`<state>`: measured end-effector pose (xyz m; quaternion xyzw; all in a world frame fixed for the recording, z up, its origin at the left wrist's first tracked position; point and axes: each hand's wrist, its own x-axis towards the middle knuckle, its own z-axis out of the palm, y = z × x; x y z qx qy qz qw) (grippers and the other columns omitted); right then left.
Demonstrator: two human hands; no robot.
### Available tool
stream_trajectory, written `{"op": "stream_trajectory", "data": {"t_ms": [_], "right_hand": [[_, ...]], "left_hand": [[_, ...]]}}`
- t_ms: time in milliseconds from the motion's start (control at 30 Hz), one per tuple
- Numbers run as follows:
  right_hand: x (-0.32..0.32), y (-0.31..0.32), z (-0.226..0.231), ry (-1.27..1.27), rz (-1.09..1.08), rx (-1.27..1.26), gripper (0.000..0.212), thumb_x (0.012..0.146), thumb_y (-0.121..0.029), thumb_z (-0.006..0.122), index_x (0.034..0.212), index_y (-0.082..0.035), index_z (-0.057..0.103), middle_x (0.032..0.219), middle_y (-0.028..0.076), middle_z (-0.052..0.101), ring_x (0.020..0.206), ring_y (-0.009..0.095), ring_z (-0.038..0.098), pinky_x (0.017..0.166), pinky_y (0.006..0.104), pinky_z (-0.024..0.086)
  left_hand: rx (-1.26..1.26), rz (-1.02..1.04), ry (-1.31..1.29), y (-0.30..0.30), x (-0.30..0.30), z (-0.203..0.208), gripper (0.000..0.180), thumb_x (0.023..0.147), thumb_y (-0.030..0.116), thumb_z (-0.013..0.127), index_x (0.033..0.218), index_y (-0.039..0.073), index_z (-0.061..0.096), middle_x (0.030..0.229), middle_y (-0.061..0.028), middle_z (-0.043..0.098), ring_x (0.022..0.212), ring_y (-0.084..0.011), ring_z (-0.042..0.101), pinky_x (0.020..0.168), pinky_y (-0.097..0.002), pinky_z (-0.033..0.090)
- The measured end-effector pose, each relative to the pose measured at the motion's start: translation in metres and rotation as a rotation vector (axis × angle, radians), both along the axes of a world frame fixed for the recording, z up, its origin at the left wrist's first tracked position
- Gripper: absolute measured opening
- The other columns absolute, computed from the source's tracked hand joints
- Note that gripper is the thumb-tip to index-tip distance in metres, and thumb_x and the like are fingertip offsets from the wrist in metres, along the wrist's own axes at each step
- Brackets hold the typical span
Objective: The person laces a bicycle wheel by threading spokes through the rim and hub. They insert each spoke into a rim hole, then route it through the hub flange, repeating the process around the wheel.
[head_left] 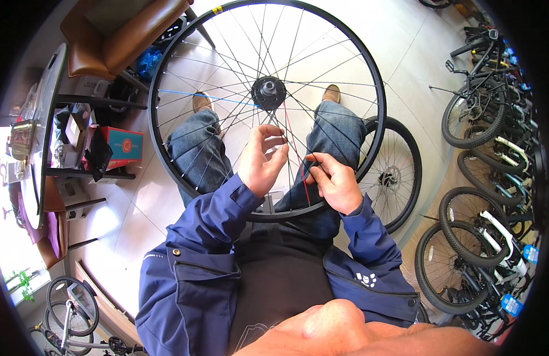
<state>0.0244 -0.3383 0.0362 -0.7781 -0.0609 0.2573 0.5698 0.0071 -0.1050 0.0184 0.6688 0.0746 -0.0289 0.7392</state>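
Observation:
A bicycle wheel [378, 76] without a tyre leans over my lap, its black rim facing me. Its black hub [268, 93] sits at the centre of many black spokes. One red spoke [291, 129] runs from the hub toward the near rim, and one blue spoke [204, 96] goes left. My left hand [262, 159] is among the near spokes, fingers curled and closed around a black spoke left of the red one. On the other side of the red spoke, my right hand [334, 180] has thumb and forefinger bent together at a spoke just above the rim; their exact contact is partly hidden.
Another wheel with a tyre [414, 172] stands behind my right knee. Several bicycles [473, 237] line the right side. At left are a glass table [46, 130], a red and teal box [121, 147] and a brown chair [123, 41]. A white bicycle [67, 320] stands lower left.

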Motion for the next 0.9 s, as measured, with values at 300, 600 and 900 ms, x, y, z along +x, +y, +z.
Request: {"op": "stream_trajectory", "data": {"t_ms": [300,600,900], "right_hand": [[-0.002,0.008,-0.007,-0.090,0.019,0.004,0.020,0.116,-0.009,0.064,0.127,0.000,0.078,0.084,0.000,0.075,0.062,0.003,0.057,0.058,0.0228,0.048],[0.012,0.016,-0.002,0.009,0.089,0.010,0.022,0.116,-0.012,0.064,0.129,0.000,0.078,0.094,0.005,0.082,0.061,0.007,0.061,0.062,0.0259,0.054],[0.053,0.022,0.016,0.030,0.310,-0.117,0.031,0.114,-0.009,0.062,0.141,-0.002,0.076,0.098,0.006,0.082,0.062,0.008,0.068,0.063,0.0271,0.057]], "left_hand": [[-0.224,0.040,0.046,-0.005,-0.008,-0.021,0.065,0.112,0.007,0.069,0.168,-0.006,0.038,0.148,-0.0174,0.064,0.141,-0.0292,0.064,0.119,-0.0411,0.053],[-0.107,-0.007,0.015,0.005,0.026,-0.021,0.055,0.110,0.005,0.070,0.159,-0.006,0.047,0.131,-0.0123,0.066,0.120,-0.0204,0.069,0.106,-0.0358,0.059],[0.028,0.017,-0.059,0.003,0.025,-0.016,0.054,0.107,0.001,0.071,0.157,-0.005,0.050,0.129,-0.0111,0.069,0.122,-0.0196,0.070,0.107,-0.0376,0.058]]}}
